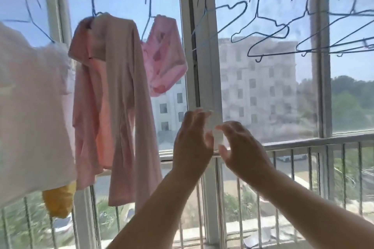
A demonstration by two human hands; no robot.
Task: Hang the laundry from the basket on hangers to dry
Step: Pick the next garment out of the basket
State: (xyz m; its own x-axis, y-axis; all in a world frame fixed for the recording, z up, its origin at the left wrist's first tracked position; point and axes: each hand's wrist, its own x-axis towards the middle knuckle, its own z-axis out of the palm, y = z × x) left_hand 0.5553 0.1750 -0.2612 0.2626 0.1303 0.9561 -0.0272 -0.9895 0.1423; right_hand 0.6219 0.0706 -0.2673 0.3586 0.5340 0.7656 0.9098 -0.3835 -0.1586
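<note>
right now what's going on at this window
A person is hanging laundry on blue wire hangers along a rail above the window. A white garment, a long pink top and a small pink patterned piece already hang on the left. Several empty hangers hang to the right. Both hands are raised in front of the window, the left hand and right hand close together, fingers loosely spread, holding nothing that can be made out.

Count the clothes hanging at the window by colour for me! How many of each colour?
White: 1, the big white garment at the far left.
Pink: 2, the long pink garment and the small patterned pink garment.
Yellow: 1, the yellow garment peeking out below the white one.
Total: 4
</note>
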